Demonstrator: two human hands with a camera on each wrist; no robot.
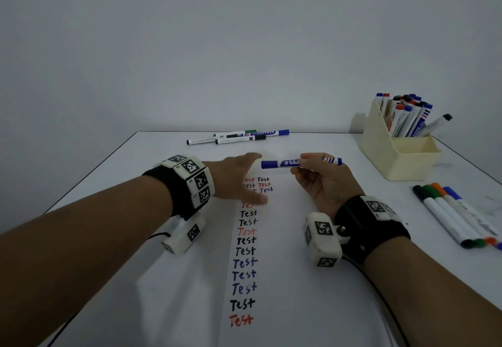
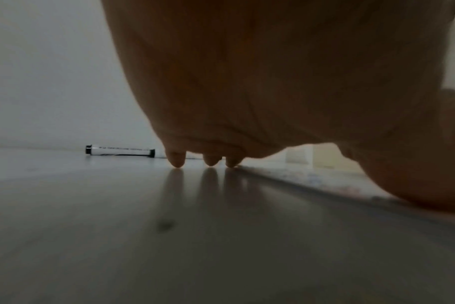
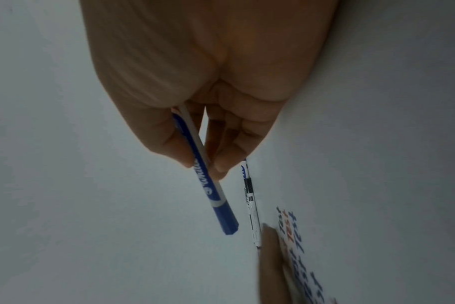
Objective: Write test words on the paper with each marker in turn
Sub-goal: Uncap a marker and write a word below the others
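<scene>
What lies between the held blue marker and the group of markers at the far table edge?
In the head view only bare white table separates the blue marker, held by the right hand, from the far markers.

Your forearms are bare, with no sleeves. At centre left of the head view your left wrist carries a black strap (image 1: 173,191) ringed with white blocks bearing black-and-white square tags, and a white camera box (image 1: 184,233) hangs beneath it, trailing a thin black cable. At lower right, your right wrist wears a matching black strap (image 1: 372,227) with a tagged white camera box (image 1: 322,238) on a screwed bracket
</scene>
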